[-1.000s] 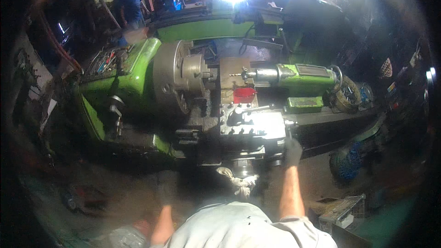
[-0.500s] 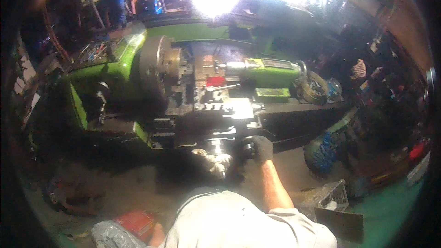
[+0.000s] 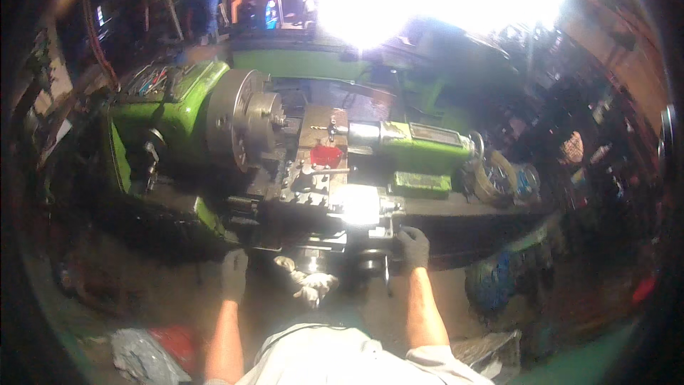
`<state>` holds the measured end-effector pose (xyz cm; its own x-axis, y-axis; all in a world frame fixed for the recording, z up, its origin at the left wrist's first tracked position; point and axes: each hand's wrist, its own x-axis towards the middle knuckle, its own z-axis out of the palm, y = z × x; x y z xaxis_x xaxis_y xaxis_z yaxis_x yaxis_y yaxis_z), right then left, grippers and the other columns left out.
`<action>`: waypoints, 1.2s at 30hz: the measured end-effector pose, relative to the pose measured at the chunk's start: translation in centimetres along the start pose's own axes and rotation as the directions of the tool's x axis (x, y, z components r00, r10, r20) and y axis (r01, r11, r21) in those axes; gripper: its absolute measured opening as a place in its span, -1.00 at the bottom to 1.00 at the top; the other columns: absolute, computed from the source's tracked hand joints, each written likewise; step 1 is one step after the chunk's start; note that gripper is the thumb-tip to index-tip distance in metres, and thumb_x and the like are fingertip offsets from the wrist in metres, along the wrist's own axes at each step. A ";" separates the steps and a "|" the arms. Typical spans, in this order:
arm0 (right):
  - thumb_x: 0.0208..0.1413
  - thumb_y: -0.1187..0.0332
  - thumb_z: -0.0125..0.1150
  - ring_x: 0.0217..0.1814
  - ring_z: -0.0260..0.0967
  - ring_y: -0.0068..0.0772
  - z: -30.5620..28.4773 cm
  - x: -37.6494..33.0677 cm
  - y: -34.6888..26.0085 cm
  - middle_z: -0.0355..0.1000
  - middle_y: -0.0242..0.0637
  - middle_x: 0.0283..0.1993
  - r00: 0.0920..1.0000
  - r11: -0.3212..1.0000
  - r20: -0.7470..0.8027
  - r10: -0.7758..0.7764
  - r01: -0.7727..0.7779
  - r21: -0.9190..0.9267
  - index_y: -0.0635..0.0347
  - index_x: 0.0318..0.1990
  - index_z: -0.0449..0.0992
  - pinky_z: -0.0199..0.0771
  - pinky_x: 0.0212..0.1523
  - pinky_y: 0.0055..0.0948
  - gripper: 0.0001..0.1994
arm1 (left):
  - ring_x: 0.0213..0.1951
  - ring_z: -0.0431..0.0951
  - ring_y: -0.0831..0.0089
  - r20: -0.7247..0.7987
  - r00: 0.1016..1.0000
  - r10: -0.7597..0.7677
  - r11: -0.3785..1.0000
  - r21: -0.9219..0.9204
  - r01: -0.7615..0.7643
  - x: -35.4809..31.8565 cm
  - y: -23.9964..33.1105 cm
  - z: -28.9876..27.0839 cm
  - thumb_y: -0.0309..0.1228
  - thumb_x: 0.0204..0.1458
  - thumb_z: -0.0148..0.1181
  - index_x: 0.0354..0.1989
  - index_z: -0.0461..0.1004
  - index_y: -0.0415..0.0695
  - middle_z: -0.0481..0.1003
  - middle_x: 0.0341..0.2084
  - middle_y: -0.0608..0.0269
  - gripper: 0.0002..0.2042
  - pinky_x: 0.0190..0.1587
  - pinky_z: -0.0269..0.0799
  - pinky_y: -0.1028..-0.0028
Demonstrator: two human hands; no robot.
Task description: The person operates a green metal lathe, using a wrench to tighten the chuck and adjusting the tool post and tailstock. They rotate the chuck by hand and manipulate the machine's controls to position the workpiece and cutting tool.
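A green metal lathe stands in front of me, with its grey chuck on the left and its green tailstock on the right. A drill bit points from the tailstock toward the chuck. My gloved right hand is curled closed beside the carriage handwheel and a small crank handle; its fingertips are hidden. My gloved left hand is at the lower front of the lathe, left of the carriage; its fingers are too blurred to read. A pale rag hangs at the cross-slide handle between my hands.
A red cloth or piece lies on the carriage behind the tool post. Small tools fill a tray on the headstock. A grey plastic bag is at lower left, and a crate at lower right.
My left hand and forearm have come into view at the lathe's front. My right hand has shifted off the handwheel's rim toward its right side. The chuck, blurred before, looks sharper.
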<state>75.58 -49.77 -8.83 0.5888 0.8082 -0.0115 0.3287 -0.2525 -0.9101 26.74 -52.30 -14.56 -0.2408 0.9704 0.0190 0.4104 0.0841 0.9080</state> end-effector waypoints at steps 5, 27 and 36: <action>0.00 0.31 0.39 -0.02 0.59 0.03 -10.6 16.0 5.7 0.65 0.03 -0.06 0.938 0.885 -0.232 -0.258 0.134 -0.445 0.35 -0.11 0.69 0.55 0.12 -0.11 -0.67 | 0.15 0.53 0.10 -0.131 0.984 0.121 0.992 0.062 -0.113 7.9 13.1 5.8 -0.26 0.34 0.18 0.19 0.50 -0.21 0.55 0.08 -0.07 -0.64 0.26 0.38 0.20; 0.28 0.23 0.14 0.03 0.57 0.02 -16.4 78.5 18.1 0.64 -0.08 0.00 0.629 0.449 0.725 -0.281 0.754 -0.480 0.12 0.00 0.65 0.56 0.07 -0.08 -0.72 | -0.10 0.60 0.11 -0.269 0.963 0.015 0.900 0.424 0.104 19.3 15.5 17.7 -0.31 0.23 0.07 -0.11 0.58 -0.18 0.59 -0.21 0.00 -0.76 -0.02 0.46 0.27; 0.26 0.27 0.22 0.13 0.55 0.23 -26.1 47.1 18.4 0.62 0.15 0.04 0.710 0.468 0.381 -0.592 0.688 -0.555 0.36 0.08 0.64 0.50 0.19 -0.03 -0.63 | 0.18 0.54 0.05 -0.167 0.986 -0.007 0.783 0.612 0.110 19.0 14.5 16.6 -0.28 0.40 -0.09 0.14 0.57 -0.15 0.58 0.08 0.01 -0.65 0.25 0.42 0.23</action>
<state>128.63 -30.26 -15.32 -0.0573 0.9262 0.3727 0.9685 0.1422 -0.2045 42.76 -28.88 -7.99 -0.3876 0.9181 0.0821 0.8335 0.3111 0.4567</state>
